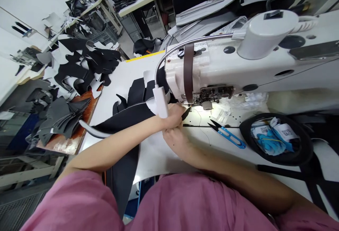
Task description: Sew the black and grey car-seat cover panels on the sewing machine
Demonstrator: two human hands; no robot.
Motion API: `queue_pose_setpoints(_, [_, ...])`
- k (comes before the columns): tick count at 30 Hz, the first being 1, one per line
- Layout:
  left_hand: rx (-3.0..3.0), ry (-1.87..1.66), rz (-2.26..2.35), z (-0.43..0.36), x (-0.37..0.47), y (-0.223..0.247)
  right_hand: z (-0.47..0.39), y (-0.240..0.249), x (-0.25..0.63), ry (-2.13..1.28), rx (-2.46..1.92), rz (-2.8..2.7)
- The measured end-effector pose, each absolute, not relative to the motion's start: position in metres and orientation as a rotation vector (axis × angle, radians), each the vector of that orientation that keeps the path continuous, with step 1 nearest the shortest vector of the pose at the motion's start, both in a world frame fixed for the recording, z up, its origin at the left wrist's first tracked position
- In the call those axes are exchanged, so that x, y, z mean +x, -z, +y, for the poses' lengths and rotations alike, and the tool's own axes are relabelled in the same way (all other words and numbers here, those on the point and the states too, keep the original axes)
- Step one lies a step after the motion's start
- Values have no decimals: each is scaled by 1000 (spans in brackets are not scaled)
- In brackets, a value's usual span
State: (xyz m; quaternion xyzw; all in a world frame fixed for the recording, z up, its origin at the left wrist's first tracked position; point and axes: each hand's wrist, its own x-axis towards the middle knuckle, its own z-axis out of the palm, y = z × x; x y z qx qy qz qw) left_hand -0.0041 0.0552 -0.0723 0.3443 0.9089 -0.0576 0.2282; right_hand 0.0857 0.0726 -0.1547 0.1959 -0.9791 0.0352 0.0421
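Note:
My left hand (175,115) is closed on a black fabric piece (127,116) close to the needle area of a white sewing machine (176,72). Just below it, my right hand (174,140) is closed too, its fingers against the left hand and the same fabric. A small dark tip of the cloth (186,113) pokes out to the right of the hands. The white lamp head (160,102) on a bent metal neck covers part of the left hand and wrist. Most fingertips are hidden.
Blue-handled thread snips (229,135) lie right of the hands, with loose thread nearby. Further right sits a round black holder (275,158) of labelled packets. Cut black pieces (82,63) are heaped at left, beside a stack of dark panels (62,116).

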Motion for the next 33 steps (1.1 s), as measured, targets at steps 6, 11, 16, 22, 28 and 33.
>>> queue_pose_setpoints(6, [951, 209, 2447, 60, 1, 73, 79, 160, 88, -80, 739, -2950])
queue_pose_setpoints(11, [990, 250, 2432, 61, 5, 80, 85, 157, 97, -68, 784, -2920])
queue_pose_setpoints(16, [1031, 255, 2453, 56, 6, 89, 85, 150, 105, -117, 837, -2901])
queue_pose_setpoints(22, [1060, 299, 2488, 54, 10, 97, 79, 156, 98, -230, 886, -2994])
queue_pose_setpoints(28, [1077, 261, 2508, 52, 12, 101, 76, 164, 100, -196, 860, -2989])
queue_pose_setpoints(33, [1104, 246, 2567, 47, 13, 98, 75, 168, 101, -184, 877, -2963])
